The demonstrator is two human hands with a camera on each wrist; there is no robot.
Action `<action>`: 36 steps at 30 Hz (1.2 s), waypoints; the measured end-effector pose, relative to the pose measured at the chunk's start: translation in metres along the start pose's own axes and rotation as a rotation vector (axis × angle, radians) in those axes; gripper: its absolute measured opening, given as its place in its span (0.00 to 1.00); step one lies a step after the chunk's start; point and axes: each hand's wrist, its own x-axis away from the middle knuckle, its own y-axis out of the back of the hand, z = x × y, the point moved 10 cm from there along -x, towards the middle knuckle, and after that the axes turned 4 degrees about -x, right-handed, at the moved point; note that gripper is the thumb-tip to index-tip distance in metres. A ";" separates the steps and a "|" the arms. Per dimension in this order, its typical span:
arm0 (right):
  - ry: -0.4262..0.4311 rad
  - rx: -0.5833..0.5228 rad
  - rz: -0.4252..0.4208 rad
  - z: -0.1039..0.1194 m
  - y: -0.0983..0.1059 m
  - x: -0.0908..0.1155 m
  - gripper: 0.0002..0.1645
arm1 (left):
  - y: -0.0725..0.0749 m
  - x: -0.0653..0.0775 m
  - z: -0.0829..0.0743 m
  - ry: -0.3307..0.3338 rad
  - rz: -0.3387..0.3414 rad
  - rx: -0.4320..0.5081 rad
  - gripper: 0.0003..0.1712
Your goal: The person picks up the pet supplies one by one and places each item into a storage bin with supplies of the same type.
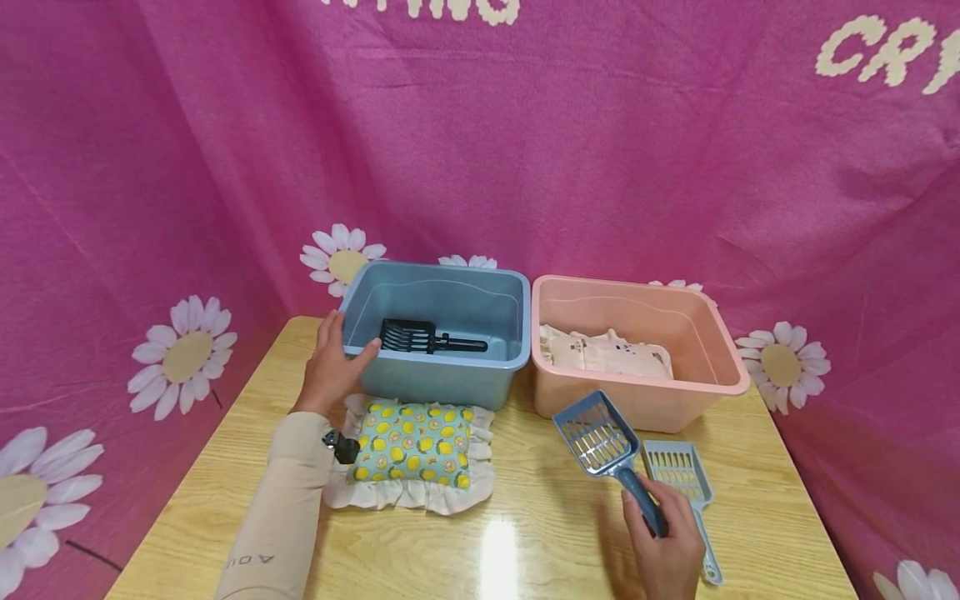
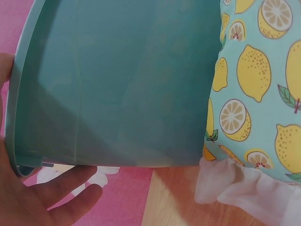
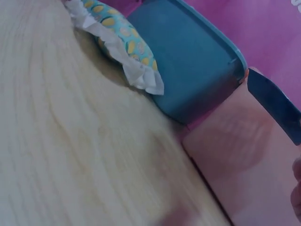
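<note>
My left hand holds the front left corner of a blue plastic bin, thumb over the front rim and the other fingers along the side. A black litter scoop lies inside that bin. In front of it is a lemon-print pillow with a white ruffle, beside my left wrist. My right hand grips the handle of a dark blue litter scoop, its slotted head raised before the pink bin. In the right wrist view, part of this dark scoop shows at the right edge.
A light blue-grey litter scoop lies on the wooden table by my right hand. The pink bin contains a cream pillow with small prints. A magenta cloth with daisies hangs behind and at both sides.
</note>
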 end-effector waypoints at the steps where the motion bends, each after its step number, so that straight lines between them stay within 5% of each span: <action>1: 0.013 -0.014 0.005 0.002 -0.001 -0.002 0.22 | 0.000 0.000 0.000 0.000 -0.001 0.000 0.54; 13: -0.044 -0.071 0.084 0.013 -0.016 -0.013 0.22 | -0.001 -0.001 0.000 -0.011 -0.012 -0.002 0.54; 23: -0.040 -0.133 0.111 0.061 -0.027 -0.030 0.18 | 0.000 -0.002 0.000 -0.007 -0.012 0.002 0.54; 36: -0.074 -0.195 0.158 0.032 -0.052 -0.040 0.19 | -0.001 -0.002 0.001 -0.012 -0.010 0.002 0.54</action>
